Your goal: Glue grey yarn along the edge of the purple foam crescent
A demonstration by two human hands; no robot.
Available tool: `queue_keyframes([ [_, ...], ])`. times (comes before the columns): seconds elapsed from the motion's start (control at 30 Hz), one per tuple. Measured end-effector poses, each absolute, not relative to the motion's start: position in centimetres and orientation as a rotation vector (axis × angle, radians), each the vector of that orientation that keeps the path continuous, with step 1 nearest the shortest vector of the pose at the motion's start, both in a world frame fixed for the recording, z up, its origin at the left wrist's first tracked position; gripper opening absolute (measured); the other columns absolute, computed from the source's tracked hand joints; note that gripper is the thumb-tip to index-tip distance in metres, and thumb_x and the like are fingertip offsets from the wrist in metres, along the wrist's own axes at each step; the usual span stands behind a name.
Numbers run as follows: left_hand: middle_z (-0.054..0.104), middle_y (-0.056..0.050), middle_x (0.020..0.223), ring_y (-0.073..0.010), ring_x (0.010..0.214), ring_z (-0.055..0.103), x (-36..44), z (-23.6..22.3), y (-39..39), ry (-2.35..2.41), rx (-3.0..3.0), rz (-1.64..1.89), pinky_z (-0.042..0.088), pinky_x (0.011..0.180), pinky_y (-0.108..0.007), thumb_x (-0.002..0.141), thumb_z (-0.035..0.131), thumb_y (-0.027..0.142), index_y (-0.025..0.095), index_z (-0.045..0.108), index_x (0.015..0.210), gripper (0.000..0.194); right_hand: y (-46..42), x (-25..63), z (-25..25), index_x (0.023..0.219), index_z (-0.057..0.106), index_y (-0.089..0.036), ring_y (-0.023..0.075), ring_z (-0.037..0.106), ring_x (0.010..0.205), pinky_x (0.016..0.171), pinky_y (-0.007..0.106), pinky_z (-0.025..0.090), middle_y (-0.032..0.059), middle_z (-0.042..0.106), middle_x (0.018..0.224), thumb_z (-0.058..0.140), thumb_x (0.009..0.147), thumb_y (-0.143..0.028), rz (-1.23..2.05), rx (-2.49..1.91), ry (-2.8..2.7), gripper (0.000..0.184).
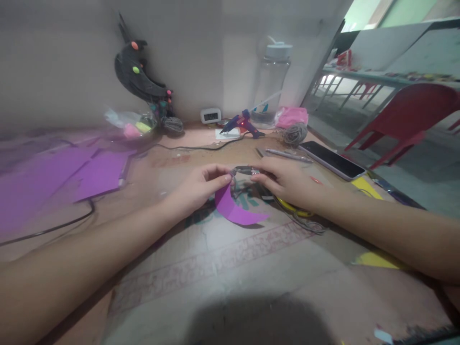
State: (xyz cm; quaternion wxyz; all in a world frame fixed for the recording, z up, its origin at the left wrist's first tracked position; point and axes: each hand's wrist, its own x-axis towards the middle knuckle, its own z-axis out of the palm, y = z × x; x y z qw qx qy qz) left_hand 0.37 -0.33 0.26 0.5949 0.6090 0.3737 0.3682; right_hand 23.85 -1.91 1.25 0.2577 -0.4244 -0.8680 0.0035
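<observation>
One purple paper crescent (224, 205) sits over the middle of the surface (168, 254), its upper end pinched between thumb and forefinger of the left hand (205, 186). A bit of grey string (233, 177) shows at that pinched end, while the other tip points to the right, low over the surface. The right hand (282, 178) curls round a small dark-tipped tool (246, 170), thumb and fingers pressed together on it; its points reach to just beside the left fingertips, and whether it is scissors or pliers I cannot tell. Below, teal lettering (251, 199) on the surface is partly covered and too blurred to read, and a reddish patterned band (215, 261) runs nearer the person. The small white clock (211, 115) has dark digits that I cannot make out. Beside it a blue glue gun (244, 125), showing a red light, rests by a white card (221, 134). Behind stands a clear bottle (271, 79) with a teal mark, near a pink bundle (291, 116) and a ball of grey string (294, 134). A pen (287, 154) and a dark-screened phone (334, 160) lie beyond the right hand. Purple sheets (104, 175) spread at the left; a black crescent (138, 74) with coloured dots is against the wall (194, 48).
</observation>
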Motion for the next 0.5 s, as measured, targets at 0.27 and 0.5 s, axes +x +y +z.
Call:
queue_keyframes([
  [0.27,0.070,-0.001,0.083,-0.0102,0.065,0.060,0.33,0.29,-0.39,0.889,1.415,0.856,0.047,0.061,-0.022,0.075,0.075,0.037,0.017,0.068,0.093,0.027,-2.07,23.95,1.15,0.115,0.067,-0.013,0.0198,0.063,0.080,0.068,0.028,0.042,0.0098,0.072,0.091,0.049,0.097,-0.035,-0.079,-1.060,-2.387,0.034],
  [0.5,0.068,0.001,0.081,-0.0097,0.066,0.061,0.44,0.27,-0.38,0.861,1.406,0.882,0.047,0.063,-0.022,0.075,0.076,0.033,0.018,0.067,0.089,0.022,-2.11,23.92,1.34,0.114,0.067,-0.015,0.0197,0.062,0.080,0.067,0.028,0.041,0.0091,0.072,0.092,0.048,0.097,-0.036,-0.040,-1.130,-2.382,0.034],
])
